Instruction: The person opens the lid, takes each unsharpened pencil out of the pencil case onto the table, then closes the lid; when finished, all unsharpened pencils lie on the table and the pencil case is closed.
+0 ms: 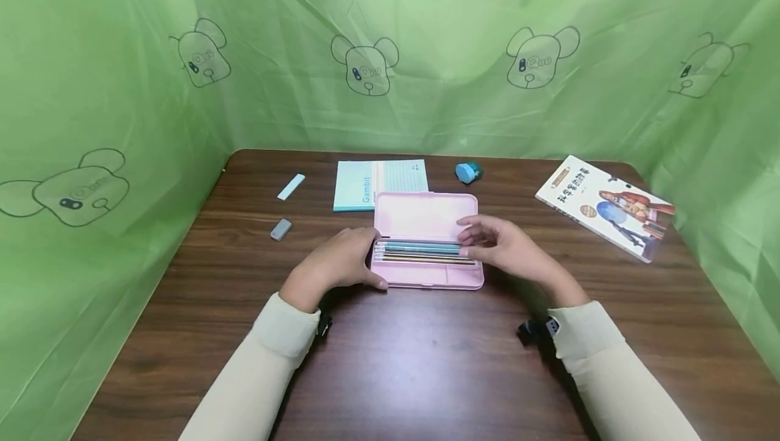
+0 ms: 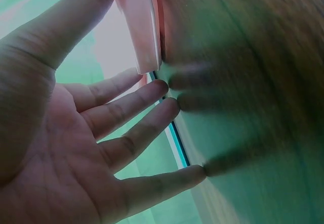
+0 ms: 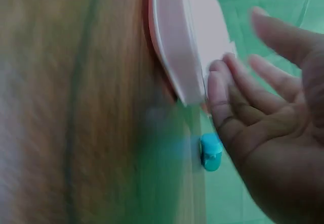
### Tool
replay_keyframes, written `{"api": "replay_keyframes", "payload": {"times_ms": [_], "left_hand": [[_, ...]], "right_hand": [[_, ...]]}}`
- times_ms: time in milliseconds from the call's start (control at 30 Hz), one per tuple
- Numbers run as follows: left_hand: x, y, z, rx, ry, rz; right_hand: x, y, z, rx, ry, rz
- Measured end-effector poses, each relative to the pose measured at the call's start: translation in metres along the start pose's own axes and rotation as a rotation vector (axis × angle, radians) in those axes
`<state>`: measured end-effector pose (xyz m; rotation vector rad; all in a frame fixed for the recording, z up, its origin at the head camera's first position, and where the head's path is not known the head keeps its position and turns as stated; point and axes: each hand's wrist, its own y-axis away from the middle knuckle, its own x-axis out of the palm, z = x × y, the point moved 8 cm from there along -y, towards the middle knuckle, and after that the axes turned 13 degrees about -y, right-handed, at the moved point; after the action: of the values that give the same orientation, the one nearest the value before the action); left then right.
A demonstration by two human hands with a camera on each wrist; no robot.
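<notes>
A pink pencil case [image 1: 414,276] lies with its lid raised at the back, in the middle of the table. Several pencils [image 1: 420,250] are side by side in its rear compartment. At its left end is my left hand [image 1: 341,258], thumb by the front corner; the left wrist view shows the fingers spread and fairly straight beside the case [image 2: 140,32]. Over the right end hovers my right hand [image 1: 508,246], its fingers loosely bent near the pencil ends and lid. Nothing shows within that hand's fingers in the right wrist view, though they are blurred.
Behind the case lies a light blue notebook [image 1: 353,187], partly covered by the lid. A blue round object [image 1: 468,172] stands to its right. A book [image 1: 603,207] lies at the right. At left are a pale strip [image 1: 291,186] and a grey eraser-like block [image 1: 281,229].
</notes>
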<state>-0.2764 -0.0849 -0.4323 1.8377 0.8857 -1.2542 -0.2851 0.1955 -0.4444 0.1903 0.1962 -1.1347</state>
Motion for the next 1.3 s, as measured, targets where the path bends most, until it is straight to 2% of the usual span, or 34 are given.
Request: {"api": "replay_keyframes", "payload": {"times_ms": [67, 200, 400, 533, 700, 867, 1000, 1100, 1300], "left_hand": [[0.002, -0.002, 0.000, 0.004, 0.004, 0.004], [0.005, -0.003, 0.002, 0.003, 0.012, 0.011], [0.011, -0.003, 0.006, -0.008, 0.012, 0.017], [0.009, -0.004, 0.005, -0.005, 0.021, 0.004], [0.005, -0.003, 0.004, -0.013, 0.032, 0.010], [0.006, -0.004, 0.005, -0.017, 0.026, 0.012], [0.005, -0.003, 0.004, -0.024, 0.037, 0.014], [0.005, -0.003, 0.003, -0.028, 0.049, 0.024], [0.008, -0.003, 0.003, -0.035, 0.055, 0.048]], "right_hand": [[0.006, 0.004, 0.001, 0.011, 0.060, 0.033], [0.013, 0.004, 0.000, 0.024, 0.173, 0.045], [0.024, 0.000, -0.001, -0.022, 0.304, 0.068], [0.026, -0.002, -0.002, -0.044, 0.358, 0.058], [0.025, -0.002, -0.003, -0.050, 0.358, 0.061], [0.020, -0.001, -0.001, -0.027, 0.281, 0.075], [0.005, 0.002, 0.002, 0.006, 0.202, 0.063], [-0.016, 0.006, 0.002, 0.011, 0.151, 0.024], [-0.077, 0.022, -0.005, -0.003, 0.099, -0.146]]}}
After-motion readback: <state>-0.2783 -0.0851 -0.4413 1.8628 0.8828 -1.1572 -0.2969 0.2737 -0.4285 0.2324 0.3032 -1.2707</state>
